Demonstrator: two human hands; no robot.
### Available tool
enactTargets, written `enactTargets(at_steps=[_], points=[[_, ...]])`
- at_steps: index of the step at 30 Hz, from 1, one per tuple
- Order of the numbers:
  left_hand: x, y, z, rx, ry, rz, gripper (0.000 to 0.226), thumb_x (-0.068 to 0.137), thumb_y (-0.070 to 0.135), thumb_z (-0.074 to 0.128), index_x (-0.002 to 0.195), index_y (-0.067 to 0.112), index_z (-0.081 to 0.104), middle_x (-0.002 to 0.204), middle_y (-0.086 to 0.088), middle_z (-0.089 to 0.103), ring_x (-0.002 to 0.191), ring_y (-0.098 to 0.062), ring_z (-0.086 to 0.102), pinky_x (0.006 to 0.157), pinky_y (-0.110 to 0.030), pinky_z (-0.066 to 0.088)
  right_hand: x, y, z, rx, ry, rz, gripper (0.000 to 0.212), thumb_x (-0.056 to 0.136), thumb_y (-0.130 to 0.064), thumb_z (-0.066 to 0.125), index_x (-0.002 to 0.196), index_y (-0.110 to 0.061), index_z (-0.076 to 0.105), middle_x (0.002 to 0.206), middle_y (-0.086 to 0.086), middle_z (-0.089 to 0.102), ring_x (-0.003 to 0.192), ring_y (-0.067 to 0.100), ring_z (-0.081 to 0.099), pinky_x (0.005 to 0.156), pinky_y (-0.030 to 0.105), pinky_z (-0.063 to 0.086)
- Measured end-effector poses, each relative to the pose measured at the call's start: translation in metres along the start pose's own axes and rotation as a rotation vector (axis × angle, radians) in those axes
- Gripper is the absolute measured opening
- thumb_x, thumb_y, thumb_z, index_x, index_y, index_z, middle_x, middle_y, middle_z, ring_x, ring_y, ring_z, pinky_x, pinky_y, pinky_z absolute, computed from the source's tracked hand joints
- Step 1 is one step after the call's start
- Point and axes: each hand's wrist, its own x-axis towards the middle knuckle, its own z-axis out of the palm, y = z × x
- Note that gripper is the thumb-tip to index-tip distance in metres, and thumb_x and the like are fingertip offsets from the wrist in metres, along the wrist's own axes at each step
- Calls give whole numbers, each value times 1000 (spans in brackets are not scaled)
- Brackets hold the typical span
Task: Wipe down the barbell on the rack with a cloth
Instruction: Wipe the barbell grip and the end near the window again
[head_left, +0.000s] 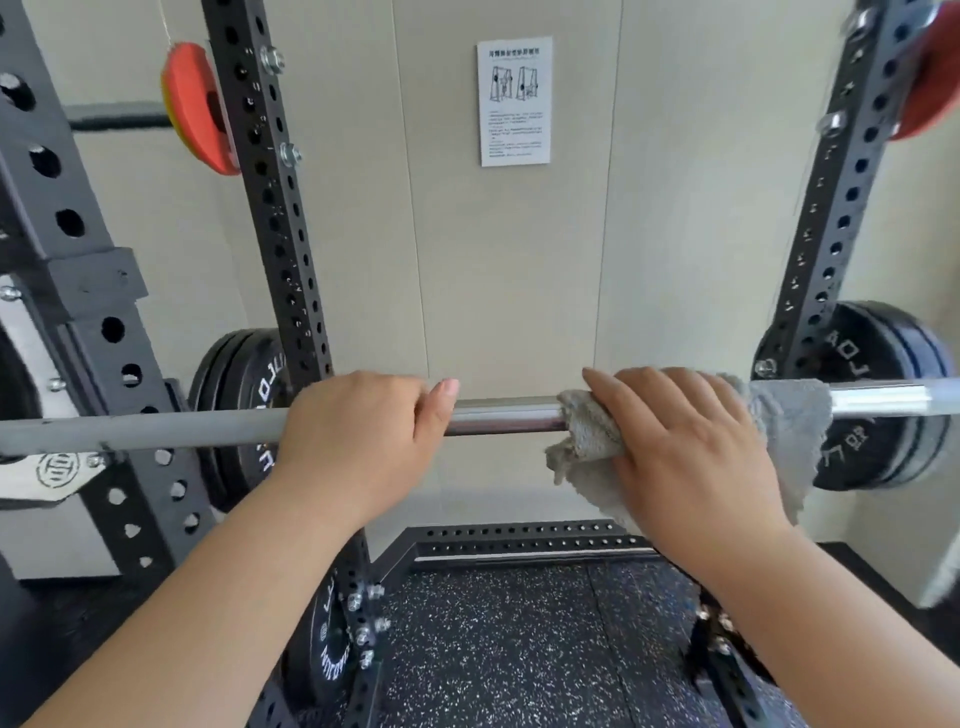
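A steel barbell (504, 415) lies level across the black rack, running from the left edge to the right edge of the view. My left hand (358, 431) grips the bar left of its middle, fingers over the top and thumb pointing right. A grey fluffy cloth (795, 415) is draped over the bar to the right of centre. My right hand (685, 441) lies on top of the cloth and holds it around the bar, with loose cloth hanging below the bar on both sides of the hand.
Black perforated rack uprights stand at left (270, 208) and right (841, 208). Black weight plates hang behind them (234, 405) (872, 364), red plates higher up (197, 109). A paper notice (514, 101) is on the beige wall. Speckled rubber floor (498, 649) lies below.
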Motion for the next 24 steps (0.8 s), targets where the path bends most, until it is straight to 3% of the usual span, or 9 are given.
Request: enactTargets(at_steps=[2,4,7,11,17,21,24], points=[[11,29,3,-24,-37,65,65,96,64,7,63,22,43,54,4,50,56,-19,53,54,-31,43,-11,18,-3,-9,7,40,51,96,-39,50,139,-15,59,122,3,63,109,32,58,101,46,41],[23,59,5,-62,-89,122,63,94,68,9,67,23,44,59,5,53,58,-16,54,56,-31,44,-22,38,-6,-23,1,58,51,95,-29,61,143,-15,56,129,2,61,117,31,56,107,46,40],[42,105,8,-70,-119,193,61,91,71,10,71,25,45,63,6,55,59,-16,56,57,-31,48,-38,71,-17,-33,-4,115,58,93,-36,68,146,-18,53,138,-1,59,129,27,53,114,45,37],[60,162,14,-81,-137,235,59,93,70,13,71,24,43,66,6,55,60,-18,55,56,-31,45,-58,116,-36,-66,-10,204,58,94,-40,53,149,-18,51,145,-2,57,136,27,49,118,41,32],[82,236,17,-117,-163,295,51,99,65,20,73,26,40,69,6,54,62,-18,54,58,-33,46,-91,188,-54,-142,-59,331,64,95,-38,58,155,-23,41,157,-3,45,148,26,36,123,45,27],[102,287,24,-147,-202,347,49,102,62,20,76,26,41,71,5,55,64,-18,54,60,-34,48,-109,229,-63,-192,-105,458,72,94,-39,64,158,-26,33,162,-2,37,152,29,26,123,51,26],[119,323,31,-206,-266,365,51,104,59,19,78,25,47,73,4,57,68,-19,56,68,-37,52,-117,249,-67,-178,-43,507,64,92,-28,67,152,-28,45,154,2,45,146,36,32,115,59,35]])
